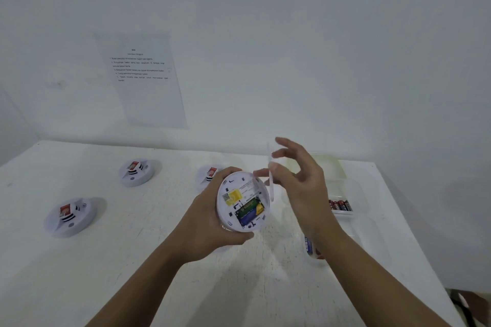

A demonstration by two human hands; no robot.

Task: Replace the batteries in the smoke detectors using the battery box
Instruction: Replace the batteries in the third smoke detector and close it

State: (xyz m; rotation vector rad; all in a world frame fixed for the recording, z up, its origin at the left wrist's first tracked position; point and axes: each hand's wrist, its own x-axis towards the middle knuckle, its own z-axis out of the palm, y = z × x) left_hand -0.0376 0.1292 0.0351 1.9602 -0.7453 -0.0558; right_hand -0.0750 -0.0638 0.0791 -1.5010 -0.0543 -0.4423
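Observation:
My left hand (212,218) grips a round white smoke detector (243,202) held above the table, its back facing me. The back shows a yellow label and a green and blue battery in its bay. My right hand (297,183) is beside it, fingers spread, pinching a thin white round cover plate (271,175) seen edge-on and lifted off the detector. A clear battery box (342,202) with several red batteries stands to the right. Another battery (308,244) lies on the table under my right wrist, partly hidden.
Three more white smoke detectors (70,216) (136,171) (210,174) sit face-up on the white table (132,260), at left and middle. A clear lid (329,167) lies behind the box. A printed instruction sheet (144,79) hangs on the wall. The table's right edge runs diagonally.

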